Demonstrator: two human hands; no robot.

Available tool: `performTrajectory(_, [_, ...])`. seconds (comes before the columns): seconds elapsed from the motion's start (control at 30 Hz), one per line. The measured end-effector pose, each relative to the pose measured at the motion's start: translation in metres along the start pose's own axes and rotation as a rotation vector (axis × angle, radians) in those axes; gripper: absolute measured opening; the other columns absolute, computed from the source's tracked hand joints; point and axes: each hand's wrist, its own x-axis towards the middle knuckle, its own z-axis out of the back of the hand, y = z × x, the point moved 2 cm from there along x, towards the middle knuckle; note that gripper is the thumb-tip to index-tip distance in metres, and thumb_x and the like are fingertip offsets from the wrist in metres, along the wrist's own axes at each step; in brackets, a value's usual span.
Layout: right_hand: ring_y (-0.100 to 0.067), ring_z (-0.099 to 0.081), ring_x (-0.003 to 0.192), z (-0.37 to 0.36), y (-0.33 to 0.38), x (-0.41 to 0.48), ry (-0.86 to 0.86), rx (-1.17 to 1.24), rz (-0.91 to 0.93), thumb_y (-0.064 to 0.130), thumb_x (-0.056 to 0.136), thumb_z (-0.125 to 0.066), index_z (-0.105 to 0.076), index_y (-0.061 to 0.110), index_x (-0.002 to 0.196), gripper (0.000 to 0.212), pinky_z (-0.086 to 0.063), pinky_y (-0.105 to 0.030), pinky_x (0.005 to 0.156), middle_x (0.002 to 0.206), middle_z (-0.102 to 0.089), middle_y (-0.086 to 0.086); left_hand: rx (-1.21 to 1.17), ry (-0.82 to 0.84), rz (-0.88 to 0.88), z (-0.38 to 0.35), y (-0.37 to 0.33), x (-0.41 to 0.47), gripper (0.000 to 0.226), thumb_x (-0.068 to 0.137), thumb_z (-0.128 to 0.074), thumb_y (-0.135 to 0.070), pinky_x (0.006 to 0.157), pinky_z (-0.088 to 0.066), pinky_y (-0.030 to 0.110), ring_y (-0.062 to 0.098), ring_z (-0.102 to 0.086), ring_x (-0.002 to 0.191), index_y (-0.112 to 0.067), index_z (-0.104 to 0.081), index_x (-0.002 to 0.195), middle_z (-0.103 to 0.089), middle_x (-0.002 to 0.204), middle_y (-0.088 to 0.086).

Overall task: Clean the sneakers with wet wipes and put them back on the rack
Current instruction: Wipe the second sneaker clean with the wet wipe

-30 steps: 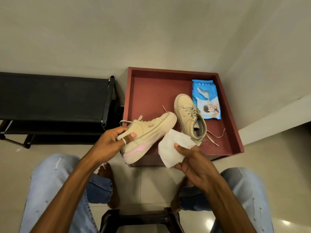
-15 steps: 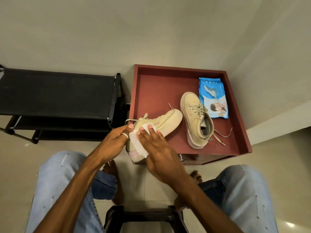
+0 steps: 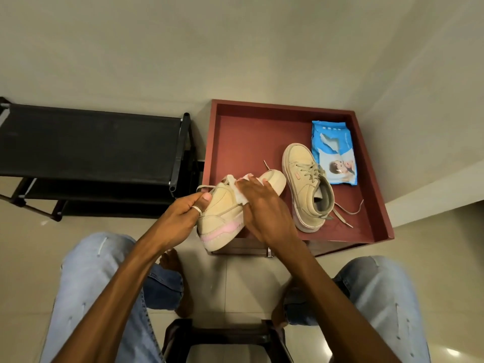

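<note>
My left hand (image 3: 180, 218) grips the heel end of a beige sneaker with a pink-streaked sole (image 3: 222, 218), held tilted over the front edge of the red-brown table. My right hand (image 3: 264, 208) presses a white wet wipe (image 3: 239, 195) flat against the sneaker's upper, near the laces. Most of the wipe is hidden under my fingers. The second beige sneaker (image 3: 306, 184) lies on the table, laces trailing right. A blue wet wipes pack (image 3: 335, 150) rests beside it, toward the back right.
The red-brown table (image 3: 235, 132) has a raised rim and stands in the wall corner. A black shoe rack (image 3: 86, 148) stands to its left against the wall. My knees in light jeans frame a dark stool (image 3: 225, 336) below.
My right hand carried the wipe from beside the sneaker onto it, then slid it up from the heel side toward the laces. The left hand kept its grip.
</note>
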Motion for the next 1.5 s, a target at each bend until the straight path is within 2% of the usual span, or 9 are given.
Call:
performTrajectory(0.27, [-0.025,-0.043,0.142,-0.002,0.03,-0.016,0.081,0.107,0.138,0.017,0.091,-0.038,-0.051,0.003,0.143,0.055,-0.026,-0.04,0.123,0.147,-0.053,-0.014,-0.033,-0.036,-0.017,0.002,0.002,0.0,0.031,0.107,-0.039,-0.029,0.064,-0.045,0.006,-0.007,-0.062,0.073,-0.025,-0.068,0.102,-0.071,0.085,-0.009])
performTrajectory(0.67, [-0.029,-0.044,0.141,-0.002,0.031,-0.023,-0.005,0.089,0.061,0.008,0.09,-0.048,-0.052,0.0,0.14,0.051,-0.027,-0.041,0.122,0.144,-0.055,-0.017,0.021,-0.014,-0.05,0.0,0.003,0.002,0.036,0.105,-0.04,-0.036,0.064,-0.046,0.01,-0.002,-0.062,0.072,-0.02,-0.068,0.091,-0.07,0.084,-0.002])
performTrajectory(0.87, [-0.034,-0.039,0.144,-0.002,0.006,-0.012,-0.009,-0.09,-0.128,0.017,0.088,-0.029,-0.052,0.0,0.14,0.059,-0.028,-0.048,0.121,0.146,-0.053,-0.018,-0.017,0.026,-0.04,-0.003,0.001,0.002,0.034,0.105,-0.04,-0.037,0.069,-0.05,0.01,0.002,-0.068,0.087,-0.023,-0.071,0.106,-0.075,0.093,-0.007])
performTrajectory(0.97, [-0.032,-0.025,0.15,-0.017,0.046,-0.032,-0.028,0.088,-0.031,0.01,0.092,-0.038,-0.04,0.0,0.149,0.058,-0.019,-0.043,0.124,0.155,-0.04,-0.018,-0.053,0.023,-0.061,-0.001,0.0,0.003,0.03,0.106,-0.04,-0.03,0.07,-0.048,0.01,-0.003,-0.067,0.083,-0.03,-0.07,0.105,-0.075,0.091,-0.014])
performTrajectory(1.07, [-0.028,-0.017,0.153,-0.024,0.06,-0.044,0.007,0.06,0.158,0.017,0.093,-0.036,-0.037,0.003,0.151,0.059,-0.013,-0.041,0.125,0.159,-0.034,-0.014,-0.12,0.018,-0.045,0.003,0.006,0.006,0.03,0.107,-0.043,-0.024,0.073,-0.049,0.023,0.016,-0.062,0.084,-0.031,-0.07,0.115,-0.075,0.101,0.009])
performTrajectory(1.17, [-0.028,-0.019,0.152,-0.022,0.037,-0.03,-0.003,0.059,0.116,0.018,0.093,-0.035,-0.039,0.001,0.15,0.06,-0.02,-0.047,0.124,0.158,-0.035,-0.015,-0.099,-0.014,0.041,0.002,0.008,0.008,0.038,0.106,-0.035,-0.047,0.076,-0.048,0.026,0.02,-0.062,0.089,-0.034,-0.07,0.11,-0.072,0.102,0.008])
performTrajectory(1.3, [-0.032,-0.023,0.15,-0.019,0.039,-0.021,-0.021,0.084,-0.019,0.016,0.09,-0.032,-0.042,-0.001,0.148,0.062,-0.025,-0.052,0.121,0.156,-0.039,-0.018,-0.158,0.04,0.148,0.002,0.013,0.015,0.092,0.071,-0.023,-0.098,0.105,-0.047,0.052,0.03,-0.063,0.115,-0.035,-0.073,0.116,-0.073,0.116,0.0])
performTrajectory(1.4, [-0.031,-0.014,0.153,-0.03,0.057,-0.042,0.017,-0.017,0.125,0.02,0.092,-0.033,-0.035,0.003,0.152,0.063,-0.014,-0.045,0.124,0.161,-0.03,-0.016,-0.244,0.079,0.154,0.002,0.016,0.018,0.098,0.068,-0.024,-0.099,0.1,-0.049,0.043,0.017,-0.067,0.111,-0.031,-0.073,0.119,-0.074,0.116,0.0])
performTrajectory(1.5, [-0.027,-0.01,0.153,-0.032,0.049,-0.049,0.021,-0.021,0.178,0.02,0.093,-0.034,-0.033,0.007,0.153,0.062,-0.009,-0.04,0.124,0.162,-0.027,-0.012,-0.22,0.083,0.148,0.003,0.017,0.017,0.08,0.078,-0.035,-0.086,0.091,-0.046,0.047,0.034,-0.065,0.103,-0.026,-0.076,0.112,-0.074,0.109,0.011])
